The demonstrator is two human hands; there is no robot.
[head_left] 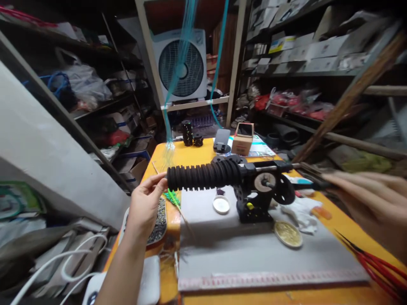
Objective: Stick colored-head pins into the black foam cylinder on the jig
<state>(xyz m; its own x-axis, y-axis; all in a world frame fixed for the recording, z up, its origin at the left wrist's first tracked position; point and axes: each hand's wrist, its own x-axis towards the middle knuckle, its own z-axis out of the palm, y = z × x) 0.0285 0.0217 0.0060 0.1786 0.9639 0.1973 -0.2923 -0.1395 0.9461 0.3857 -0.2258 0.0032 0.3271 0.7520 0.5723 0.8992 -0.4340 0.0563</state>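
Note:
A long black ridged roll [203, 174], like a row of discs side by side, lies level across the table. My left hand [148, 199] pinches its left end between thumb and fingers. The roll's right end meets a small black hand-cranked machine [254, 207] with a pale round disc [264, 182] and a black wheel [284, 189]. My right hand [375, 199] is at the right, smeared by motion, by the machine's dark handle [318, 185]. Whether its fingers grip the handle is unclear.
A grey board [216, 254] covers part of the yellow table. On it are a white dish [221, 204] and a dish of golden bits [288, 234]. Red-handled scissors [378, 264] lie right; a tray of small dark pieces [159, 222] stands left. Behind are a box [242, 145] and a fan [181, 63].

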